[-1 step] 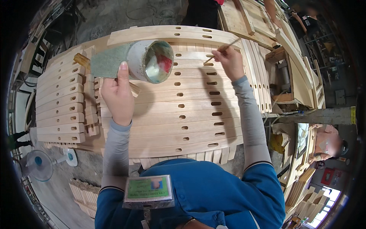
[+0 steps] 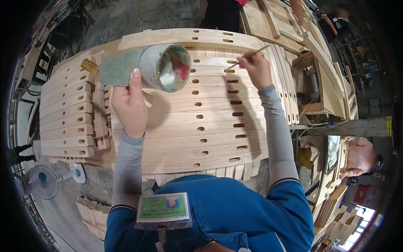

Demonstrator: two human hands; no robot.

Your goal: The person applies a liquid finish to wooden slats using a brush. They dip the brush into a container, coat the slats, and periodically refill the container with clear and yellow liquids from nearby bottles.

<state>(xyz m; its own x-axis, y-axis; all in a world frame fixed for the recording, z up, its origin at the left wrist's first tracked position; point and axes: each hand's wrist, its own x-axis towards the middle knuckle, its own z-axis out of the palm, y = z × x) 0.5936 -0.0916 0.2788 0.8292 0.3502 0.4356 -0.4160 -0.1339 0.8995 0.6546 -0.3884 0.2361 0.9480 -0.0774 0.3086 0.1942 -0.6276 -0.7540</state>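
Note:
My left hand [image 2: 131, 105] is closed round a flat grey-green piece joined to a round whitish tub [image 2: 152, 67], thumb on top. The tub is tipped toward me, with a milky white substance and a red patch showing inside. My right hand [image 2: 257, 69] pinches a thin wooden stick [image 2: 247, 56]. Its lower tip is at a slot in one of the pale wooden slats [image 2: 214, 107], which lie side by side under both hands. Each slat has oval slots through it. An amber-brown stub [image 2: 89, 66] sticks out past the left end of the flat piece.
More slotted slats [image 2: 67, 113] lie stacked at the left. On the right stand a wooden box frame [image 2: 308, 84] and long boards. A fan [image 2: 43, 178] is at the lower left. Other people are nearby, one in dark clothes [image 2: 220, 17] beyond the far edge.
My right hand has shifted slightly to the right, and the stick now lies at a flatter slant with its tip still by the slot. My left hand and the tub stay almost unmoved.

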